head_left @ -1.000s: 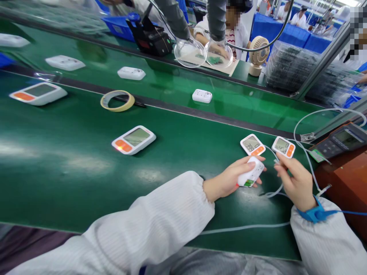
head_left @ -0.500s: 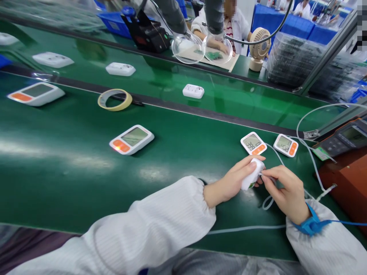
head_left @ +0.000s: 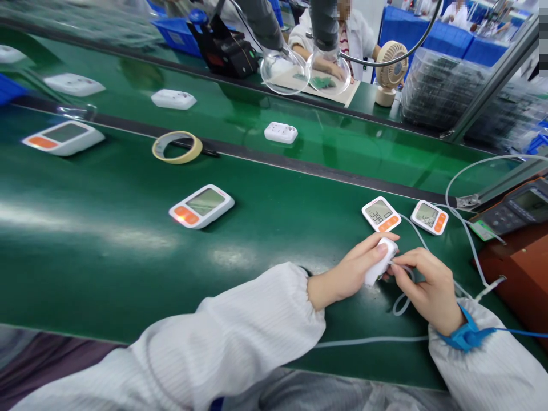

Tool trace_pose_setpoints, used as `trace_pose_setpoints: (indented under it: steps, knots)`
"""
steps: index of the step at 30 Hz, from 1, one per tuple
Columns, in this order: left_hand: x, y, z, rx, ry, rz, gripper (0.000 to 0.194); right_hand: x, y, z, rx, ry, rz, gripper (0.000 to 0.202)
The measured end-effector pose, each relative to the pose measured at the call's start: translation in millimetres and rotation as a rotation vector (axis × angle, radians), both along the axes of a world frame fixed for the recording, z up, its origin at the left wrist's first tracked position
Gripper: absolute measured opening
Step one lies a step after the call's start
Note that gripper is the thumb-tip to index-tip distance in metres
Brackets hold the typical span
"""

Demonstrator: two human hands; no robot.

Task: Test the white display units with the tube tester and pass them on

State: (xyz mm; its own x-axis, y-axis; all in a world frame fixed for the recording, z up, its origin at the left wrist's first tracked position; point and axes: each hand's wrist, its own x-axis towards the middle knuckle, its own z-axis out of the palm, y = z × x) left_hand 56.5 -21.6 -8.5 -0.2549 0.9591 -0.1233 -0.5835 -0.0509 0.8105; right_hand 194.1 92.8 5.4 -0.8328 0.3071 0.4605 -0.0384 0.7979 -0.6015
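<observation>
My left hand point(head_left: 349, 272) is wrapped round a white device point(head_left: 380, 264), which stands tilted on its side. Against the device's right side, my right hand point(head_left: 428, 285) pinches the end of a thin clear tube point(head_left: 399, 305); whether the end sits inside the device is hidden by the fingers. Just beyond my hands lie two white monitors with orange buttons, one point(head_left: 381, 214) showing digits and the other point(head_left: 429, 217) to its right, also lit. A third monitor point(head_left: 202, 206) rests on the green bench to the left, its orange buttons glowing.
Another monitor point(head_left: 64, 138) and a tape roll point(head_left: 177, 148) lie at the left. White devices, one at the middle point(head_left: 281, 132), sit on the green belt behind. An orange-brown box point(head_left: 514, 268) and a meter point(head_left: 520, 208) stand right. A person point(head_left: 334, 34) sits across.
The white devices on the belt have shifted slightly left. The device in my left hand has turned a little, and both hands keep their hold. The camera view has shifted slightly.
</observation>
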Motion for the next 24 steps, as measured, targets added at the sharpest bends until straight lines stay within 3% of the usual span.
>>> trace_pose_setpoints:
  steps: [10,17,24]
  knots:
    - [1,-3,-0.6,-0.001,0.25,-0.023,0.058,-2,-3,2.3,0.029,0.031,0.049,0.01]
    - [3,-6,-6.9,0.011,0.426,-0.036,0.06,-2,-4,3.6,0.027,0.021,0.0,0.01]
    - [4,-11,-12.6,0.123,0.724,0.112,0.056,-2,-6,3.9,0.014,-0.015,0.025,0.014]
